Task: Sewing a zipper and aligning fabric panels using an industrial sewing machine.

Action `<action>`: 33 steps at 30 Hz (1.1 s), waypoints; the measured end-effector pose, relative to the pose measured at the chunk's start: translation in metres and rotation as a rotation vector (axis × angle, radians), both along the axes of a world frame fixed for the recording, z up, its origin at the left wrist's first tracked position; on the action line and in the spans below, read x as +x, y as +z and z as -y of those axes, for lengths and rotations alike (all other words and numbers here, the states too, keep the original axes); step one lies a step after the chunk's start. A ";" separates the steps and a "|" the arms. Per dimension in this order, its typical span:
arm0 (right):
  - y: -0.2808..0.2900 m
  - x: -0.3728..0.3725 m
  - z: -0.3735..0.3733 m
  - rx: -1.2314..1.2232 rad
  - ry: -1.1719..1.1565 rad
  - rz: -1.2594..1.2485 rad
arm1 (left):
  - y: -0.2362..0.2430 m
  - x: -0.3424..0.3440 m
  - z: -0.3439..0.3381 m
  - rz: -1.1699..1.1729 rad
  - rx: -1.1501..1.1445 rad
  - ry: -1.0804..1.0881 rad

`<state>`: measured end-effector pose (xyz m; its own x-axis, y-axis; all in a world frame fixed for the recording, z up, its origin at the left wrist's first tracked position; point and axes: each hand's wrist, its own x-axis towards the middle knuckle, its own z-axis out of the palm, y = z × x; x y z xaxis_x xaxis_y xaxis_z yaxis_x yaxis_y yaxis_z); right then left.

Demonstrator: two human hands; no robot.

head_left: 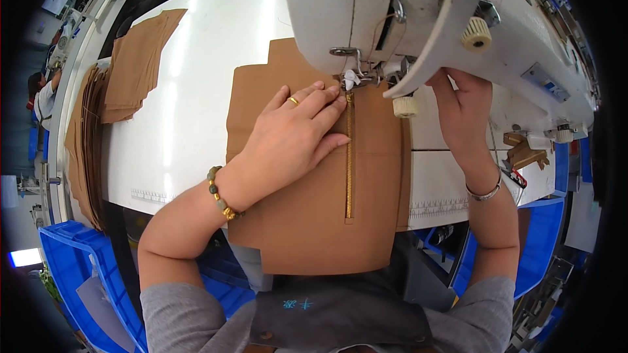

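A brown panel of fabric or leather (pixel 301 229) lies on the white sewing table, its front part hanging over the near edge. A gold-toothed zipper (pixel 349 163) is set lengthwise into it. My left hand (pixel 288 127) rests flat on the panel just left of the zipper, fingers stretched towards the needle area. The presser foot (pixel 366 79) of the white sewing machine (pixel 523 39) stands at the zipper's far end, with a small white piece beside it. Beyond the panel's right edge, my right hand (pixel 463 114) reaches up at the machine; its fingertips are hidden behind the machine's body.
Stacked brown pieces (pixel 85 150) and a fanned pile of brown panels (pixel 140 68) lie at the left. Blue bins (pixel 85 255) stand below the table on both sides. A red-and-black tool (pixel 518 178) and small brown parts (pixel 525 151) lie at the right.
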<state>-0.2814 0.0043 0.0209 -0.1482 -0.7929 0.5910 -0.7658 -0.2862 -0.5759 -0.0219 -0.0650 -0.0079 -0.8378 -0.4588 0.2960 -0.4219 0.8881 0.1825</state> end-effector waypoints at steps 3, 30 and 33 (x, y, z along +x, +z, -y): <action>-0.001 0.003 0.002 -0.027 0.015 0.024 | -0.001 0.000 -0.001 0.006 0.000 -0.001; -0.040 0.035 -0.013 0.117 0.204 -0.650 | -0.001 0.003 -0.005 0.005 -0.066 -0.048; -0.042 0.033 -0.011 0.109 0.253 -0.623 | -0.001 0.003 -0.005 0.001 -0.055 -0.051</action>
<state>-0.2488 0.0153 -0.0208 0.3919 -0.8181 0.4209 -0.8810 -0.4655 -0.0846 -0.0188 -0.0601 -0.0090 -0.8601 -0.3982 0.3187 -0.3757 0.9173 0.1321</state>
